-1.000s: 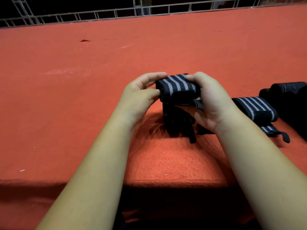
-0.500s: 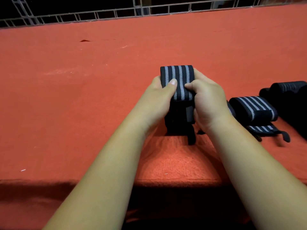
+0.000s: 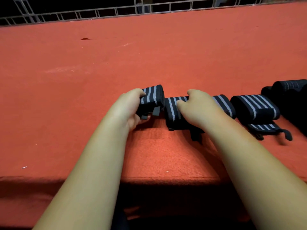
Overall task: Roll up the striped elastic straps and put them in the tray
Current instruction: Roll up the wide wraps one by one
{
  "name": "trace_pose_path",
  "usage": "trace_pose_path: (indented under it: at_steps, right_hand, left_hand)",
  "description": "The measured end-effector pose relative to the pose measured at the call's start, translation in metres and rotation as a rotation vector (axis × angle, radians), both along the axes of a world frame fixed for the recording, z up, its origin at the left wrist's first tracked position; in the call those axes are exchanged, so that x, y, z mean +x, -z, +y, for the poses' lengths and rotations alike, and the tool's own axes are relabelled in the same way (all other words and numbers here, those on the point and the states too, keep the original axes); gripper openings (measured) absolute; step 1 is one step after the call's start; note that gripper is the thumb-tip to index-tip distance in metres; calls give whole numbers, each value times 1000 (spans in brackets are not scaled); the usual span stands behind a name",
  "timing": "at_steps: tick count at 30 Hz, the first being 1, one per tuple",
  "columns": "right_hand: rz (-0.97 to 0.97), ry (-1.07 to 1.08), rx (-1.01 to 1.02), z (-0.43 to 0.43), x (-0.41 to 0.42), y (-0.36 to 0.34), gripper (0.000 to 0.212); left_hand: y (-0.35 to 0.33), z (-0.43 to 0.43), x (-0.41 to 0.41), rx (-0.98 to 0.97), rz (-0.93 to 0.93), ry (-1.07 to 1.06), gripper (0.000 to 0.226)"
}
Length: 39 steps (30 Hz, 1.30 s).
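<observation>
The left hand [image 3: 127, 108] is curled round a tightly wound black elastic roll with grey stripes [image 3: 153, 97]. It is held low over the fuzzy red felt tabletop [image 3: 99, 72]. Just right of it, the right hand [image 3: 199, 108] clamps a second striped black strap bundle [image 3: 172, 112], with a loose tail under its wrist. Beyond the right hand lie a third striped roll [image 3: 254, 107] and a dark heap of straps [image 3: 289, 97]. No tray shows, so the stowing appears still to be done.

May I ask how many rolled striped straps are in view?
4 striped straps: one in the left hand, one under the right hand, one just right of it, one dim at far right; others may hide there.
</observation>
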State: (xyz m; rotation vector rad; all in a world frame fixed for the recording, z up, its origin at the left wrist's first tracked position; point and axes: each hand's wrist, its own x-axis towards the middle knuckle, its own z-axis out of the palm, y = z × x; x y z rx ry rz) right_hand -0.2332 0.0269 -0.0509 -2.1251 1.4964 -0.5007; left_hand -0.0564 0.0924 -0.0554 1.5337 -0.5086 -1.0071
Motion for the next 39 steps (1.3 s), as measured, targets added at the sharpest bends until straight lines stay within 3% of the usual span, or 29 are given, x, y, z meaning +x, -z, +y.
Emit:
trace_pose_path:
  at_steps: [2,5,6,8,13,18,21,23,26,30,39]
  right_hand:
    - [94,2,8,1,7,1,23]
    - [208,-8,59,1,15,1,47]
    - [217,-25,71,0,16,2,44]
    - [179,-26,84,-5,18,3,32]
    - [8,109,101,-6,27,8,51]
    - [-199,94,8,8,38,21,73]
    - [-222,147,71,16,40,26,55]
    - [-226,142,137,20,37,27,48]
    - [-312,124,154,31,28,29,54]
    - [-368,74,134,43,16,31,43]
    - [-447,-32,329,40,5,30,78]
  left_hand:
    - [6,0,1,27,1,8,13]
    - [11,0,2,44,-19,4,13]
    - [12,-1,2,48,-22,7,13]
    - [13,-2,5,54,-23,8,13]
    - [14,-1,8,67,-83,-2,13]
    - [15,2,15,82,-218,-77,10]
    - [21,10,16,90,-292,-69,11]
    - [29,14,17,93,-336,-43,21]
    - [38,19,18,97,-409,-16,50]
    - [39,22,16,109,-498,36,55]
    - [53,43,18,-6,-461,94,70]
